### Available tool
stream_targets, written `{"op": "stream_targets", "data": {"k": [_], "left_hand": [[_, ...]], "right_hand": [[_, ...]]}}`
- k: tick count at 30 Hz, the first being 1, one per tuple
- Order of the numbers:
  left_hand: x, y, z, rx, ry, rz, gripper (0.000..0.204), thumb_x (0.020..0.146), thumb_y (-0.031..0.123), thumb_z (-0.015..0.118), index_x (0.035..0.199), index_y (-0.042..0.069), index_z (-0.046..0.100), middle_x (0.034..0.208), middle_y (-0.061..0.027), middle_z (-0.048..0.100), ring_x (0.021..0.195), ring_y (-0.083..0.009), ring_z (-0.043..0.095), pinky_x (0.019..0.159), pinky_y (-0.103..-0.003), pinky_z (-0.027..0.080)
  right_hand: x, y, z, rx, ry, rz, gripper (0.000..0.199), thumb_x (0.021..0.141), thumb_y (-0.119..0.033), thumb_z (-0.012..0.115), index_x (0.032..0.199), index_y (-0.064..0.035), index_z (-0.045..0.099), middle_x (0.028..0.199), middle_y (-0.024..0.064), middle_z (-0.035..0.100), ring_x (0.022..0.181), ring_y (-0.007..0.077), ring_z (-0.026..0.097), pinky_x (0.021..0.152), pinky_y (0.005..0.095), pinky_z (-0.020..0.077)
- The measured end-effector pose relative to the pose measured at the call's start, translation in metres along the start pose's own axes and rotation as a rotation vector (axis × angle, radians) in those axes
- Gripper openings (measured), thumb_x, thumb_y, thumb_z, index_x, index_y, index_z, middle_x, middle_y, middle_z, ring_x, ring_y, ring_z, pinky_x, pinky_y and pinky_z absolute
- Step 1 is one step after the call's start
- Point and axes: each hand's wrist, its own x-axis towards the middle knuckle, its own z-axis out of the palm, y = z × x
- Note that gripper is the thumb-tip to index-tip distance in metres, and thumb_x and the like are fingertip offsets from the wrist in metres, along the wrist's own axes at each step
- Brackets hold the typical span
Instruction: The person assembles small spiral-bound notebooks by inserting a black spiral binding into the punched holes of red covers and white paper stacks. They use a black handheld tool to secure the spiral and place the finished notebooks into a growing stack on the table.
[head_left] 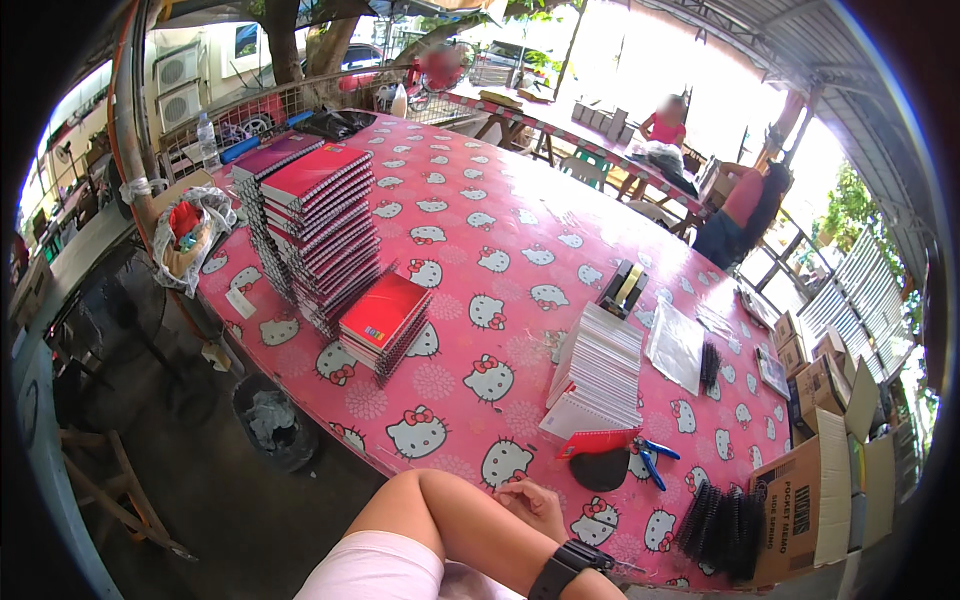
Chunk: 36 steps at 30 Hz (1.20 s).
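Observation:
My left forearm (490, 525), with a black watch on its wrist, lies across my front at the near table edge. The left hand itself is past the lower edge of the view. Above that forearm shows my right hand (535, 507), its fingers curled in and nothing seen in them; its arm is hidden. Nearest to it on the table are a dark rounded piece (600, 470), a red cover sheet (597, 442) and blue-handled cutters (655, 462). Just beyond stands a row of white page blocks (600, 360) with punched edges.
Tall piles of spiral notebooks (320, 235) and a shorter red pile (385, 322) stand left. A tape dispenser (623, 288), plastic sleeves (677, 345), black spiral coils (720, 530) and a cardboard box (800, 500) are right. A bin (275, 425) stands below left. People are farther off.

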Motion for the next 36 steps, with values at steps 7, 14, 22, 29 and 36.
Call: {"op": "stream_targets", "data": {"k": [7, 14, 22, 29, 36], "left_hand": [[-0.017, 0.002, -0.006, 0.032, 0.035, -0.055, 0.033, 0.073, 0.014, 0.065, 0.106, 0.008, 0.062, 0.098, -0.0090, 0.061, 0.093, -0.0279, 0.059, 0.083, -0.040, 0.046], [-0.006, 0.000, 0.000, 0.053, 0.011, -0.079, 0.033, 0.071, 0.014, 0.066, 0.103, 0.008, 0.064, 0.094, -0.0079, 0.062, 0.090, -0.0276, 0.060, 0.081, -0.040, 0.047], [-0.015, 0.020, -0.009, 0.141, 0.037, -0.077, 0.032, 0.069, 0.013, 0.066, 0.100, 0.009, 0.065, 0.090, -0.0066, 0.064, 0.087, -0.0273, 0.062, 0.079, -0.040, 0.047], [-0.140, 0.001, -0.056, 0.664, 0.705, -0.574, 0.035, 0.068, 0.013, 0.070, 0.102, 0.008, 0.067, 0.094, -0.0079, 0.066, 0.092, -0.0275, 0.062, 0.084, -0.040, 0.047], [-0.160, -0.078, -0.049, 1.083, 1.068, -0.888, 0.084, 0.065, 0.042, 0.082, 0.132, 0.007, 0.047, 0.138, -0.0167, 0.043, 0.126, -0.0345, 0.039, 0.106, -0.046, 0.032]], "right_hand": [[0.000, 0.008, 0.000, -0.062, 0.051, 0.010, 0.013, 0.084, -0.003, 0.068, 0.097, -0.0034, 0.069, 0.081, 0.0058, 0.066, 0.070, 0.0096, 0.059, 0.062, 0.0232, 0.0452], [0.001, 0.012, 0.000, -0.034, 0.034, 0.012, 0.012, 0.084, -0.003, 0.067, 0.096, -0.0042, 0.069, 0.081, 0.0057, 0.066, 0.072, 0.0089, 0.060, 0.062, 0.0227, 0.0459], [0.003, 0.003, -0.002, -0.028, 0.005, 0.019, 0.012, 0.083, -0.003, 0.068, 0.096, -0.0027, 0.068, 0.084, 0.0083, 0.067, 0.072, 0.0109, 0.062, 0.064, 0.0233, 0.0471], [-0.001, 0.016, 0.000, 0.074, -0.034, -0.024, 0.027, 0.079, 0.005, 0.063, 0.105, -0.0035, 0.064, 0.089, 0.0065, 0.065, 0.090, 0.0148, 0.063, 0.076, 0.0301, 0.0506], [-0.007, -0.034, -0.021, 0.109, -0.003, -0.188, 0.020, 0.081, 0.003, 0.064, 0.100, -0.0015, 0.065, 0.087, 0.0099, 0.065, 0.079, 0.0230, 0.063, 0.071, 0.0319, 0.0506]]}}
